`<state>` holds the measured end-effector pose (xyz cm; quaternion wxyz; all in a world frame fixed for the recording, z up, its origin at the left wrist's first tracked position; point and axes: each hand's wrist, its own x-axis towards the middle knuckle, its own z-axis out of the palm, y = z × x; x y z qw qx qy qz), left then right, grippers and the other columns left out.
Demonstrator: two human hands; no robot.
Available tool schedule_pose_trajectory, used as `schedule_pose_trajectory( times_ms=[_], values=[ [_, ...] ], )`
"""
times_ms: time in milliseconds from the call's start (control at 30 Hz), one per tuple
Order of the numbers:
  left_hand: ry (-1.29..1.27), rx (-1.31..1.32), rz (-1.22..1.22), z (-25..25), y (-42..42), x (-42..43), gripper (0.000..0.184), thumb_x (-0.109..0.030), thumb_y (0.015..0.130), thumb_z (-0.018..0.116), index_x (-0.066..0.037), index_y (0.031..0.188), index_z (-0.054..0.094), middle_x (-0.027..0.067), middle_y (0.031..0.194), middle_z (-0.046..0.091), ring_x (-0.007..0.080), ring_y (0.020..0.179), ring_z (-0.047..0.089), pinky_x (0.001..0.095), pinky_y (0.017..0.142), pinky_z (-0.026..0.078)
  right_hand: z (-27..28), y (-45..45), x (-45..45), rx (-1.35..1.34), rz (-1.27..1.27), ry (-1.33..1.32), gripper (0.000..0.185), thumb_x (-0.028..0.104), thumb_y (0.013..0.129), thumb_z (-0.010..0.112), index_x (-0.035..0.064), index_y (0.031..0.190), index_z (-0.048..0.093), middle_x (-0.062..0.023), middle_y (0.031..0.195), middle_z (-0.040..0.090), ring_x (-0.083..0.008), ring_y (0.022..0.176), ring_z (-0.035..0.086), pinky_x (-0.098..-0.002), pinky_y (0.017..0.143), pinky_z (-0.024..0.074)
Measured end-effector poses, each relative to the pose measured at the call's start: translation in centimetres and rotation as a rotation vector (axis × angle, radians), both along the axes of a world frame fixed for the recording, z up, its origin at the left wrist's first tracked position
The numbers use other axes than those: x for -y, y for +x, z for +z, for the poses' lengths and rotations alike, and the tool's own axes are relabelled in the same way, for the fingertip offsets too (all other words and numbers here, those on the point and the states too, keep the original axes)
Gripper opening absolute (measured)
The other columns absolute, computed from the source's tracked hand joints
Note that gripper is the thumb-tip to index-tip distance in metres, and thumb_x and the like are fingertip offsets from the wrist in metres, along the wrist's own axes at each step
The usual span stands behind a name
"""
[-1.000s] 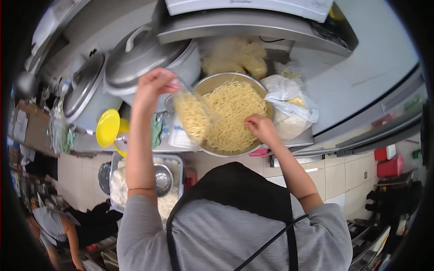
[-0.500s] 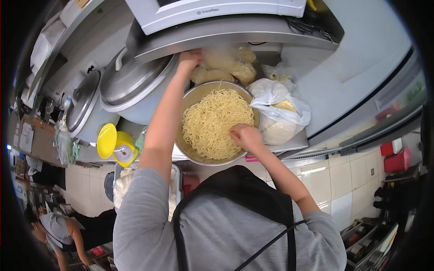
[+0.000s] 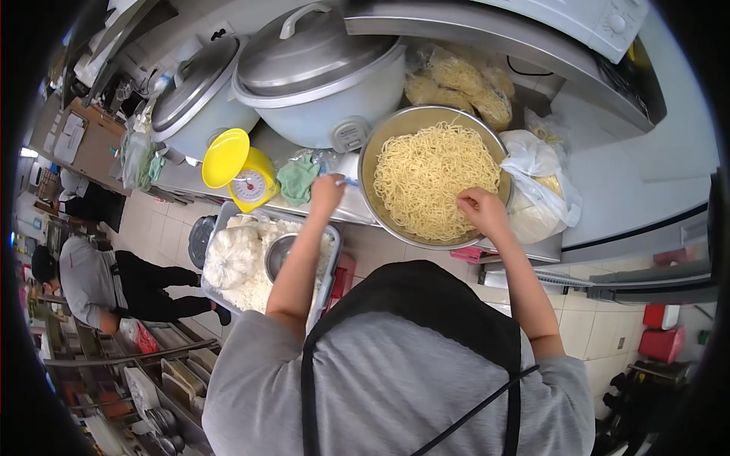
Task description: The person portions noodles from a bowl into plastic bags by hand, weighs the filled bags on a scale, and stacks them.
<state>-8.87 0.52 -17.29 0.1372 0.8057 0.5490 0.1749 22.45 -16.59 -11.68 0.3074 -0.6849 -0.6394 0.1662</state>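
Right grip (image 3: 485,213) (curled, contents unclear) overlies the right edge of noodles (image 3: 430,178); left grip (image 3: 327,194), likewise, leftward.

- Noodles (image 3: 435,182) in big bowl (image 3: 401,126), on counter (image 3: 356,204).
- Bagged noodles (image 3: 461,80) behind big bowl; plastic bag (image 3: 541,178) just right.
- Large cooker (image 3: 315,110) left and behind; second cooker (image 3: 213,121) further left.
- Scale (image 3: 257,186) before cookers, cloth (image 3: 297,180) right of it.
- Tub (image 3: 334,254) before counter; small bowl (image 3: 278,257) inside.

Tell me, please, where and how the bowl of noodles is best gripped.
Probably two-handed by the bowl's rim, along the near half, from the front: that curved edge is mostly exposed, while noodle bags crowd behind and a white bag sits close right.
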Motion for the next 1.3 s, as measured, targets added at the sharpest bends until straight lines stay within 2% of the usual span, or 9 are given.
schedule_pose_trajectory(
  times_ms=[67, 267, 367, 533, 667, 767, 833, 1033, 1300],
  values=[
    [0.163, 0.101, -0.047, -2.6, 1.1, 1.3, 0.034, -0.02, 0.073, 0.059, -0.002, 0.102, 0.057, 0.0163, 0.114, 0.051, 0.0347, 0.096, 0.053, 0.037, 0.079, 0.045, 0.1, -0.1, -0.4, -0.139, 0.008, -0.025, 0.016, 0.017, 0.073, 0.06, 0.0038, 0.082, 0.061, -0.0095, 0.078, 0.06, -0.0218, 0.069, 0.059, -0.0306, 0.063, 0.0459],
    [0.454, -0.119, -0.127, -5.3, 1.4, 1.0, 0.031, -0.024, 0.081, 0.049, -0.003, 0.103, 0.056, 0.0167, 0.111, 0.053, 0.0329, 0.095, 0.054, 0.0405, 0.078, 0.045, 1.4, -2.1, -1.8, -0.135, 0.052, 0.003, 0.015, 0.014, 0.074, 0.06, 0.0019, 0.082, 0.061, -0.0106, 0.077, 0.061, -0.0215, 0.07, 0.059, -0.0291, 0.064, 0.0459],
    [-0.211, -0.111, 0.025, -2.8, 0.1, 0.0, 0.032, -0.027, 0.083, 0.048, -0.004, 0.105, 0.055, 0.0169, 0.108, 0.054, 0.0288, 0.092, 0.056, 0.038, 0.076, 0.045, 2.3, -3.1, -2.1, -0.145, 0.044, 0.034, 0.014, 0.013, 0.074, 0.06, 0.0015, 0.083, 0.061, -0.0105, 0.076, 0.061, -0.0215, 0.069, 0.059, -0.0285, 0.064, 0.0459],
    [-0.468, 1.571, 0.436, -7.9, -7.0, -4.9, 0.04, -0.035, 0.083, 0.048, -0.001, 0.103, 0.056, 0.0133, 0.084, 0.061, 0.0194, 0.076, 0.058, 0.0289, 0.068, 0.046, 3.0, -3.4, -2.1, -0.185, 0.001, 0.051, 0.014, 0.012, 0.074, 0.06, 0.0016, 0.083, 0.061, -0.0104, 0.077, 0.061, -0.0217, 0.07, 0.059, -0.0286, 0.064, 0.0459],
    [-0.52, 1.401, 0.533, -0.7, -8.6, -6.0, 0.049, -0.041, 0.079, 0.051, 0.0, 0.105, 0.054, 0.012, 0.085, 0.061, 0.019, 0.079, 0.058, 0.0278, 0.069, 0.046, 4.7, -5.2, -3.6, -0.137, 0.058, 0.088, 0.013, 0.012, 0.075, 0.059, 0.0025, 0.083, 0.061, -0.0107, 0.079, 0.06, -0.0225, 0.07, 0.059, -0.029, 0.063, 0.0461],
    [-0.445, 0.724, 0.434, 2.8, -7.6, -7.4, 0.054, -0.045, 0.075, 0.055, 0.0, 0.104, 0.055, 0.0149, 0.09, 0.061, 0.0204, 0.082, 0.059, 0.029, 0.071, 0.046, 5.6, -9.1, -6.0, -0.132, 0.198, 0.141, 0.014, 0.014, 0.075, 0.058, 0.0026, 0.083, 0.061, -0.0111, 0.081, 0.06, -0.0244, 0.073, 0.058, -0.0314, 0.065, 0.046],
    [0.09, 0.016, 0.242, 2.1, -6.9, -8.1, 0.046, -0.041, 0.074, 0.058, 0.001, 0.093, 0.061, 0.0149, 0.079, 0.063, 0.0206, 0.079, 0.061, 0.0291, 0.068, 0.048, 4.8, -12.5, -8.0, -0.024, 0.304, 0.148, 0.014, 0.016, 0.075, 0.057, 0.0046, 0.08, 0.062, -0.0108, 0.082, 0.059, -0.0266, 0.076, 0.057, -0.0353, 0.069, 0.0452],
    [-0.198, 0.383, 0.177, 5.5, -7.6, -8.2, 0.019, -0.016, 0.075, 0.061, 0.002, 0.075, 0.065, 0.0129, 0.068, 0.063, 0.0181, 0.066, 0.063, 0.0264, 0.058, 0.049, -1.0, -21.4, -14.4, 0.628, 0.587, -0.126, 0.02, 0.019, 0.074, 0.055, 0.0065, 0.087, 0.063, -0.0074, 0.092, 0.059, -0.0256, 0.091, 0.053, -0.0392, 0.075, 0.0433],
    [-0.407, 1.009, 0.117, 13.1, -14.7, -5.5, 0.015, -0.006, 0.079, 0.056, 0.004, 0.09, 0.059, 0.0089, 0.075, 0.062, 0.0147, 0.064, 0.06, 0.0224, 0.057, 0.047, -2.6, -22.9, -16.3, 0.663, 0.565, -0.505, 0.025, 0.016, 0.075, 0.053, 0.0036, 0.095, 0.06, -0.012, 0.102, 0.058, -0.0265, 0.093, 0.056, -0.0385, 0.077, 0.0449]
  ],
)
